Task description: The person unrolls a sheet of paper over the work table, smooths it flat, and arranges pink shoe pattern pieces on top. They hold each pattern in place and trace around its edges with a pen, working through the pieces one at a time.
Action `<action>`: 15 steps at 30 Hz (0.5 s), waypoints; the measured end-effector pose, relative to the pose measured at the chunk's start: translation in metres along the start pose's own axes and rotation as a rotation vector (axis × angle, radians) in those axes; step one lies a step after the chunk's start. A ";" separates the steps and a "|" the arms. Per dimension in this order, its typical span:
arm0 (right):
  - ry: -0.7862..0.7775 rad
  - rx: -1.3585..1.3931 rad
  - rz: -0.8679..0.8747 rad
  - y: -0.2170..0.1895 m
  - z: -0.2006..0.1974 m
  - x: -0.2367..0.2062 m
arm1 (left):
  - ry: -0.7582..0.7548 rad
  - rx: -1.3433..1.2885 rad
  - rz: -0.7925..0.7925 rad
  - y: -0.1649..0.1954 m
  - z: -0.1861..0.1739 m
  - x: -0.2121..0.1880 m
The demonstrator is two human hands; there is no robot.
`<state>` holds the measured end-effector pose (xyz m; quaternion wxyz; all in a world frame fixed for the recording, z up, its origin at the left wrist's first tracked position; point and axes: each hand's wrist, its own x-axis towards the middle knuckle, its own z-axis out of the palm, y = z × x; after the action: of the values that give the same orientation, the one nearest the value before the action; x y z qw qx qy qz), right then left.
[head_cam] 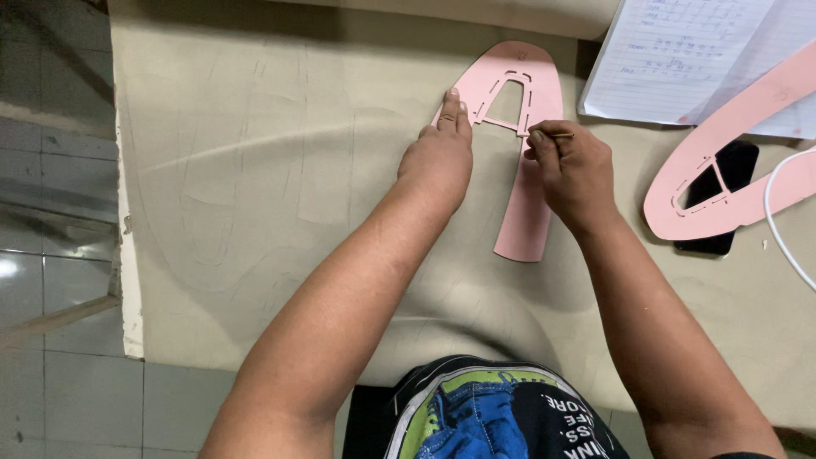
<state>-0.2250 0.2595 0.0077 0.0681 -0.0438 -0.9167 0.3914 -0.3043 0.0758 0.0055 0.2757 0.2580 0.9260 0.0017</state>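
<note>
On a beige sheet [255, 170] spread over the table, a pink template [525, 136] with a rounded top, a central cut-out and a row of slots is laid flat, its long tail pointing toward the person. The template is pressed down at its left edge by the left hand [439, 151], whose fingers are held together and extended, the fingertips resting on the pink surface and gripping nothing. A thin pencil-like tool [557, 134] is pinched in the closed fingers of the right hand [571, 168], and its tip is placed against the bar that runs beneath the cut-out; the exact point of contact is hidden by the fingers. Faint curved outlines are seen across the sheet to the left of both forearms. To the right, well apart from the hands, a second pink template [722, 161] is laid partly over a black phone [721, 183], and a white cable [786, 225] is curved just beside them. At the upper right, a lined notebook [671, 55] is lying open, partly covered by the second template. A tiled floor [51, 280] is visible beyond the left edge of the table.
</note>
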 end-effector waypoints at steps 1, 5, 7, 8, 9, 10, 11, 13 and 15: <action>0.001 -0.033 -0.001 0.000 -0.001 0.001 | 0.011 -0.011 -0.001 0.000 0.000 0.000; 0.006 -0.114 -0.014 0.001 -0.001 0.002 | -0.032 -0.009 -0.003 0.000 -0.001 0.001; -0.002 -0.073 -0.009 0.000 -0.001 0.002 | -0.001 -0.030 -0.005 0.001 0.001 0.000; -0.009 -0.026 -0.002 0.000 0.000 0.003 | 0.017 -0.039 -0.007 0.000 0.001 0.001; -0.016 0.021 0.006 0.000 -0.001 0.003 | 0.013 -0.038 -0.003 0.000 0.001 0.001; -0.021 0.002 0.004 -0.001 -0.001 0.003 | 0.009 -0.036 0.001 0.000 0.002 0.001; -0.026 -0.017 0.001 -0.001 -0.002 0.004 | 0.006 -0.036 0.003 0.000 0.002 0.001; -0.040 -0.044 0.009 -0.002 -0.004 0.006 | 0.013 -0.043 -0.001 0.000 0.002 0.001; -0.054 -0.064 0.023 -0.002 -0.004 0.010 | 0.018 -0.054 -0.002 0.000 0.001 0.002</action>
<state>-0.2342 0.2625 0.0131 0.0372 -0.0460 -0.9296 0.3638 -0.3047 0.0765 0.0034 0.2743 0.2494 0.9283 0.0284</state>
